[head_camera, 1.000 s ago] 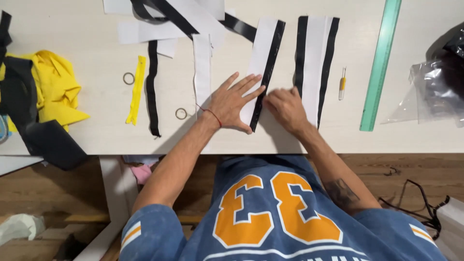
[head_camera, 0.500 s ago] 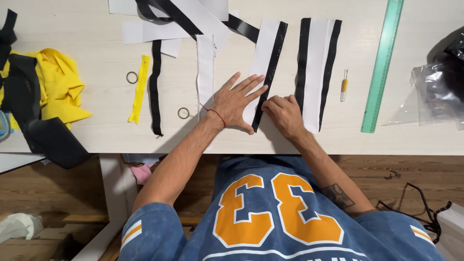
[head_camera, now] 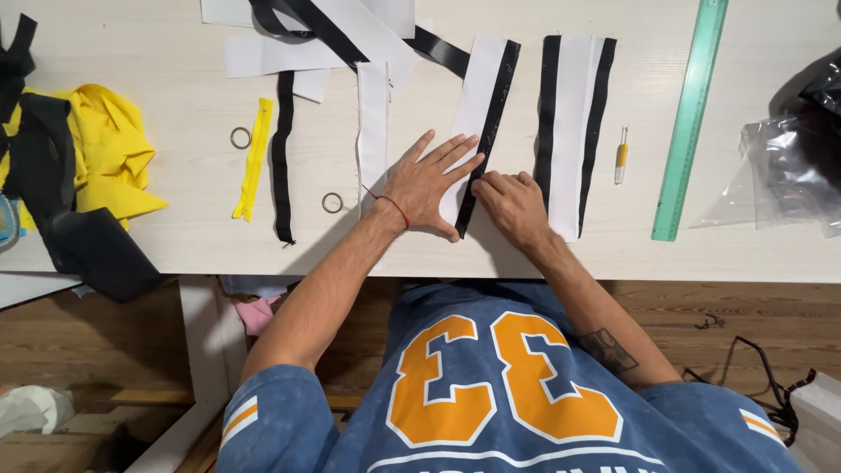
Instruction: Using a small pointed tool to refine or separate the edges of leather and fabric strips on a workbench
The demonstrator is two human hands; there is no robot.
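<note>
Left hand [head_camera: 429, 186] is spread flat, pinning the white strip with black edge [head_camera: 480, 114] to the tabletop [head_camera: 175, 236]. Right hand [head_camera: 512, 203], fingers curled, touches its black edge, gripping nothing.

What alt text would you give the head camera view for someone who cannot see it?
Seen from above, a left hand lies flat on a white fabric strip with a black edge, while the right hand fingers that edge. On the pale table: more strips, a green ruler, yellow cloth.
</note>
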